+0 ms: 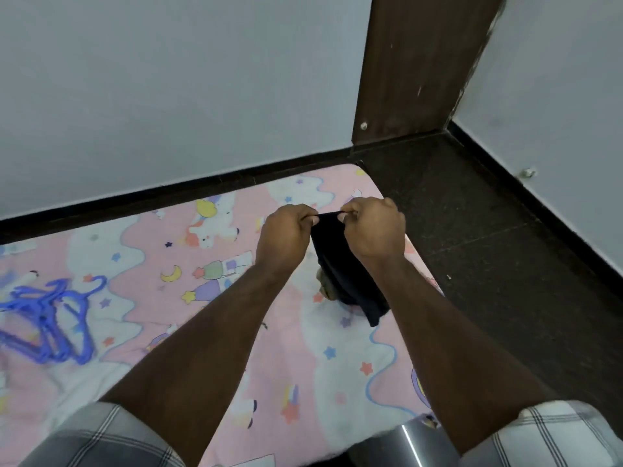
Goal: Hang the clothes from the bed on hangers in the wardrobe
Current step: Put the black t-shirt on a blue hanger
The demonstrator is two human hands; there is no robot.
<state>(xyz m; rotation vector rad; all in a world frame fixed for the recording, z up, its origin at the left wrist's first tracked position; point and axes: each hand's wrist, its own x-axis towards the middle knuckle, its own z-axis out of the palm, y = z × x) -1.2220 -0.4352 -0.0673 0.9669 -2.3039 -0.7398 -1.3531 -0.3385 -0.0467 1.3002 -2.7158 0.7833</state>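
— Where's the garment?
— Both hands, left (286, 230) and right (374, 227), pinch the top edge of a soft dark garment (340, 267), hanging limp over the cartoon-print bed (236, 332).
— Hangers?
— Blue plastic hangers (50, 318) piled far left.

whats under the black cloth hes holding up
Beneath the black garment, which both hands pinch at its top edge, a crumpled olive-brown piece of cloth peeks out on the bedsheet. Most of it is covered.
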